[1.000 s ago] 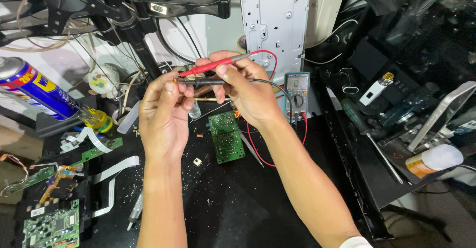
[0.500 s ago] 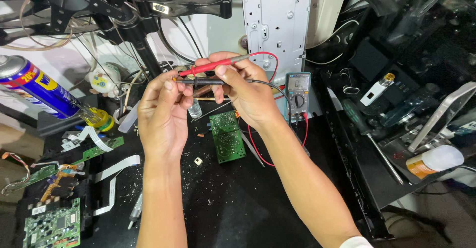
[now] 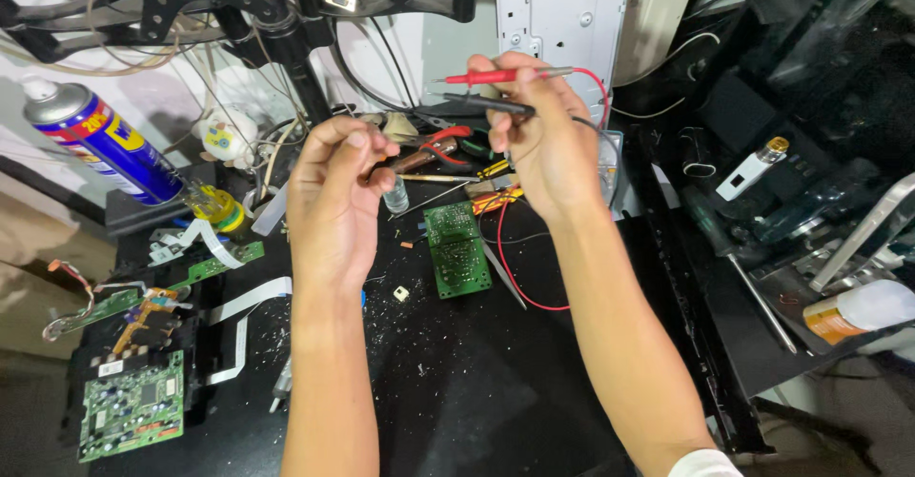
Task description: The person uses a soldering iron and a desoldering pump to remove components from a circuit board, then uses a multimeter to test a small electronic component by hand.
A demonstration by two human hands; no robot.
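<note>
Across the black table (image 3: 477, 410), cluttered with parts, a white metal panel (image 3: 562, 20) is standing at the far edge and a black stand (image 3: 276, 20) with loose cables is rising at the far left. A blue and yellow spray can (image 3: 100, 143) is lying tilted at the left. Near the left edge, a large green circuit board (image 3: 133, 405) is resting flat, with white ribbon cables (image 3: 238, 315) just right of it. A smaller green circuit board (image 3: 457, 248) is lying at the table's middle, between the two forearms.

The right hand (image 3: 538, 139) is hovering above the far middle of the table, its grip clamped on two meter probes: the red probe (image 3: 500, 77) is lying uppermost, pointing left, and the black probe (image 3: 481, 103) is sitting just below it. A red lead (image 3: 505, 267) is trailing down past the small board.

The left hand (image 3: 334, 186) is hanging to the left, apart from the probes, its fingers curled together; whether they are pinching anything I cannot tell.
</note>
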